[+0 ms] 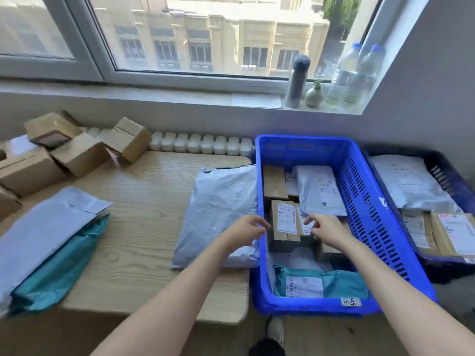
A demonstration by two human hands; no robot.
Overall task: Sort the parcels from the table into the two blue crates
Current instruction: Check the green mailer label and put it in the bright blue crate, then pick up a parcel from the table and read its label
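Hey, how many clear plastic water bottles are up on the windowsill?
2: both water bottles stand side by side at the windowsill's right end, one left of the other, beside the small vase.

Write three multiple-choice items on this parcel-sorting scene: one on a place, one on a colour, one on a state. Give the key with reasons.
1. Where does the grey poly mailer nearest the hands lie?
A. On the table against the near blue crate
B. On the windowsill
C. In the far crate

2. What colour is the bag at the near end of that crate?
A. Red
B. Teal
C. Yellow

3. How are the left hand and right hand?
A. Both clamped on a bottle
B. Resting flat on the table
C. Open, fingers spread beside a labelled box

Key: A, the mailer's edge meets the crate wall; B, it is plainly teal; C, neither hand closes on anything.
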